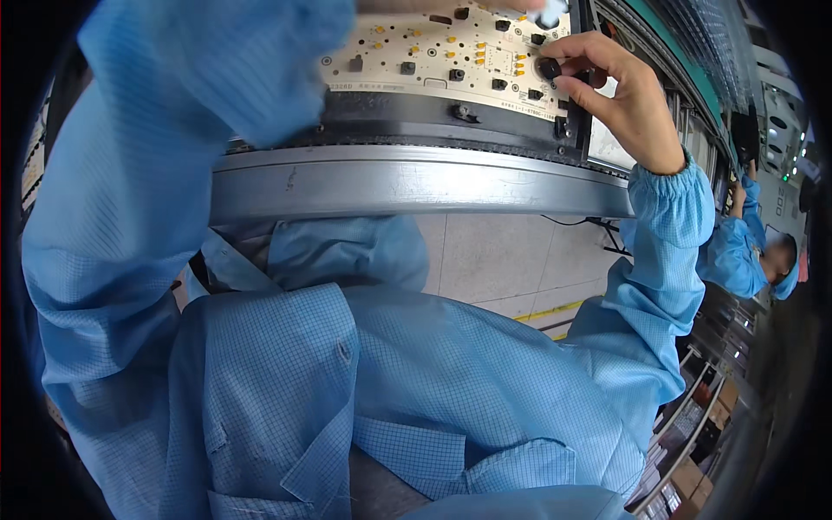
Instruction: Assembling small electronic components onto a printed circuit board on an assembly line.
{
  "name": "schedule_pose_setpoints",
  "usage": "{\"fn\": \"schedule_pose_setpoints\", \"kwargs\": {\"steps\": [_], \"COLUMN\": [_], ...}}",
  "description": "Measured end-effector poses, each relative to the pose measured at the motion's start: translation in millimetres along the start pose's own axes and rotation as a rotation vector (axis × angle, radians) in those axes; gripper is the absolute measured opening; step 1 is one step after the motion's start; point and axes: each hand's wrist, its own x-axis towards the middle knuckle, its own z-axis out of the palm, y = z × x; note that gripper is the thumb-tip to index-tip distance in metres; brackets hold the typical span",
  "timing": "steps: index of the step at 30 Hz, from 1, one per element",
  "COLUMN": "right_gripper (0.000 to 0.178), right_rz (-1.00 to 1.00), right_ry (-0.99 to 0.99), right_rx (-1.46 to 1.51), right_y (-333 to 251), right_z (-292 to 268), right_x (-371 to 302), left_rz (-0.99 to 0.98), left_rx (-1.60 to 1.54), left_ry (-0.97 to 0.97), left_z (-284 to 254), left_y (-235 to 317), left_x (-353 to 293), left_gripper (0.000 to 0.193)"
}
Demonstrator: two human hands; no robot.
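My right hand (626, 91) reaches over the right end of a cream-coloured circuit board (390, 71). Its thumb and fingers close round a small black round knob-like part (549, 68) at the board. My left hand (451, 4) shows only as a strip along the upper edge, blurred and mostly cut off. Beside its fingertips is a pale blue-white piece (550, 13), too smeared to name; whether the fingers grip it is hidden. Small yellow parts and several black square parts stand on the board. The board lies in a black frame (399, 117).
A silver metal rail (416, 180) runs along the near side of the frame. At the right are a green-edged line (672, 43) and a person in blue workwear (737, 256). Shelving with boxes (689, 477) stands at the lower right.
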Motion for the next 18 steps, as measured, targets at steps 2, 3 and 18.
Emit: {"fn": "schedule_pose_setpoints", "kwargs": {"steps": [2,3,18], "right_gripper": [0.027,0.027,0.035], "right_rz": [-0.041,-0.085,0.018], "right_ry": [0.038,0.046,0.186], "right_rx": [-0.039,-0.046,-0.005], "right_y": [-1.6,-10.9,-35.7], "right_z": [1.7,0.2,9.4], "right_x": [-0.8,4.7,29.0], "left_rz": [0.131,0.091,0.323], "left_rx": [-0.113,-0.079,0.467], "left_ry": [0.036,0.066,0.275], "left_z": [23.2,22.0,53.5], "left_y": [-16.2,-11.3,-31.8], "left_x": [-0.9,-15.6,-10.8], "left_gripper": [0.035,0.035,0.025]}}
